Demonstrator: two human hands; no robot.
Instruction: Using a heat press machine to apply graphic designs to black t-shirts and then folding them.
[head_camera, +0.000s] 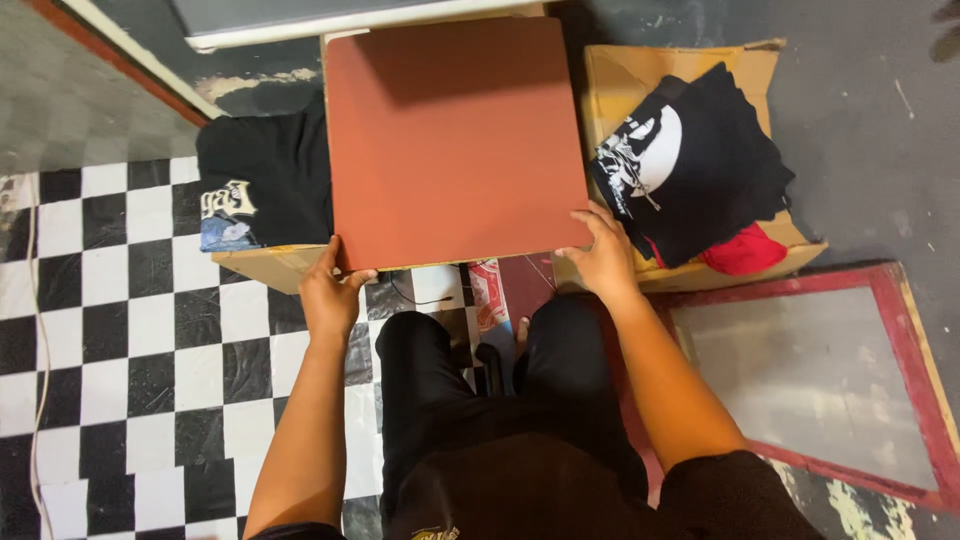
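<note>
While gripping its near corners, both hands, left hand (328, 292) and right hand (602, 255), hold the reddish-brown board (455, 140).

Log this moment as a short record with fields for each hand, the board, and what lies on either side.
left hand: left hand grips the near left corner of the board
right hand: right hand holds the near right corner
board: flat reddish-brown square pad, bare on top
left side: black printed shirts on a cardboard box
right side: black shirts with white print and a red garment in an open cardboard box
floor: black-and-white checkered tiles; red-framed screen lying at right
</note>
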